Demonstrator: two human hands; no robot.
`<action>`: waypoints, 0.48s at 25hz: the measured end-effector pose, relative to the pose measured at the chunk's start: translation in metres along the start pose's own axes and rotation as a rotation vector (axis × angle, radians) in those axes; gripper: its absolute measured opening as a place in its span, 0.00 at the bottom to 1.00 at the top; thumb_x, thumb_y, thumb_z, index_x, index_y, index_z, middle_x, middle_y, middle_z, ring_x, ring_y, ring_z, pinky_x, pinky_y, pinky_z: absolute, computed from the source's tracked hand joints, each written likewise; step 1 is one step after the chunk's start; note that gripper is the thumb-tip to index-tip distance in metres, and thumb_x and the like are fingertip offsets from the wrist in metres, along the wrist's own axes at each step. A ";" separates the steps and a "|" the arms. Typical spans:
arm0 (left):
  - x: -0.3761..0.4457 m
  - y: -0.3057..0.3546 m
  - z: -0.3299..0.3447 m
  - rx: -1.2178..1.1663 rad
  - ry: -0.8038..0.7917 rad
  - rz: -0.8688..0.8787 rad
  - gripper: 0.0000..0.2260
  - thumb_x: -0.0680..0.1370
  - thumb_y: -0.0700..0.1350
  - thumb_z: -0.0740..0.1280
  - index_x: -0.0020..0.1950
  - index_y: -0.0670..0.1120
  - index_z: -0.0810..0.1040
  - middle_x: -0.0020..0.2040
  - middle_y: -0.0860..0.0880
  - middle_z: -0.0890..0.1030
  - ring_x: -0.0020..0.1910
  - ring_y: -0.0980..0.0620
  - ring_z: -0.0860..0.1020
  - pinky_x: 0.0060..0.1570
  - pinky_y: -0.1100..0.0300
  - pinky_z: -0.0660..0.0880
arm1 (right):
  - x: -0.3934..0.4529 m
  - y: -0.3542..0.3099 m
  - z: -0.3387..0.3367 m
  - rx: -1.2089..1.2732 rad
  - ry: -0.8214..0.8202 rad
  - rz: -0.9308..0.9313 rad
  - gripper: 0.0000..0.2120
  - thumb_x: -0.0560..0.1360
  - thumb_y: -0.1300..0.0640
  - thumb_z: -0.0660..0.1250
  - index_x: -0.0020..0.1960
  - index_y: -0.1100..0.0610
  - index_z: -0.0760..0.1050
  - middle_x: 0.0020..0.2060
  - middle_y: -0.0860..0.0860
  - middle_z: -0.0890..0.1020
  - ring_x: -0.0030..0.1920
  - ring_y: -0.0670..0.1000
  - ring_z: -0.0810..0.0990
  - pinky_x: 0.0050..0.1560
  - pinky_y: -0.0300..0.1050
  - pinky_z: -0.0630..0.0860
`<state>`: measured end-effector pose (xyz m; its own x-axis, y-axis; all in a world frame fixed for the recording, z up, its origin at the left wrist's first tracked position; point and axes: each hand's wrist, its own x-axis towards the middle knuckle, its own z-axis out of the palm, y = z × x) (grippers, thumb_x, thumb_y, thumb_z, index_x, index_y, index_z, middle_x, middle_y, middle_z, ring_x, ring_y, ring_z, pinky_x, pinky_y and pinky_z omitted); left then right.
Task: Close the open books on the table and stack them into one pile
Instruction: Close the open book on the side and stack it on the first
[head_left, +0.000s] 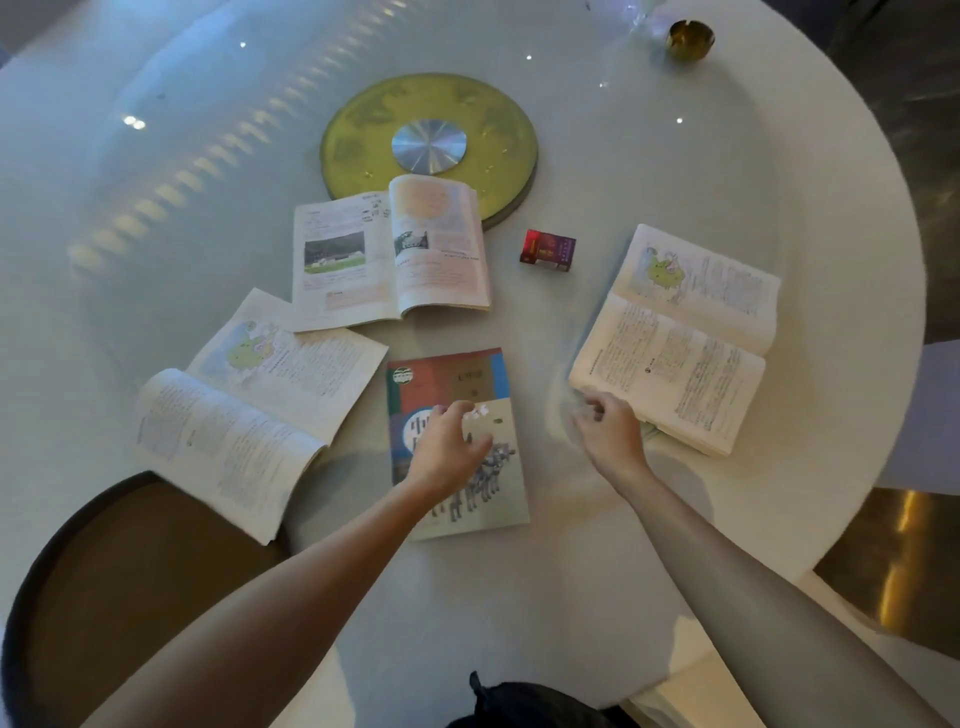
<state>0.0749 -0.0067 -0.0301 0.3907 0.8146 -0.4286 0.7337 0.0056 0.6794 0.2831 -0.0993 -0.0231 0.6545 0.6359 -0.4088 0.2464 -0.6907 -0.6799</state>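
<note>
A closed book (452, 384) with a colourful cover lies in front of me on the white round table (597, 545). My left hand (449, 447) rests on its cover with fingers spread. Three books lie open: one at the left (260, 400), one further back in the middle (389, 249), one at the right (680, 338). My right hand (610, 431) is at the near left corner of the right open book, fingers curled against its page edge; whether it grips the pages is unclear.
A small red box (548, 249) lies between the middle and right books. A round yellow-green turntable (363, 130) with a metal hub sits at the table's centre. A small brass bowl (690, 39) stands far right. A brown chair seat (130, 571) is near left.
</note>
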 end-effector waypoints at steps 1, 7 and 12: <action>0.012 0.018 0.011 -0.006 -0.035 -0.004 0.24 0.77 0.51 0.71 0.71 0.48 0.72 0.65 0.46 0.76 0.56 0.50 0.77 0.54 0.55 0.77 | 0.011 0.007 -0.018 0.039 0.046 0.030 0.18 0.78 0.59 0.69 0.67 0.64 0.78 0.63 0.63 0.80 0.65 0.62 0.78 0.68 0.54 0.73; 0.078 0.117 0.079 -0.007 -0.069 -0.031 0.32 0.77 0.50 0.72 0.77 0.42 0.66 0.73 0.39 0.73 0.70 0.43 0.73 0.70 0.49 0.69 | 0.052 0.067 -0.104 -0.042 0.316 0.146 0.21 0.75 0.55 0.74 0.64 0.64 0.77 0.61 0.66 0.78 0.63 0.66 0.76 0.65 0.54 0.74; 0.103 0.139 0.107 -0.017 -0.095 -0.127 0.30 0.77 0.49 0.72 0.75 0.40 0.66 0.69 0.40 0.74 0.66 0.42 0.75 0.57 0.58 0.74 | 0.063 0.104 -0.120 0.204 0.302 0.289 0.13 0.73 0.57 0.76 0.39 0.56 0.72 0.39 0.51 0.79 0.46 0.58 0.78 0.43 0.48 0.75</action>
<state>0.2767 0.0156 -0.0432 0.3466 0.7484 -0.5655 0.7711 0.1159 0.6261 0.4357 -0.1730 -0.0464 0.8621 0.2774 -0.4241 -0.1027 -0.7238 -0.6823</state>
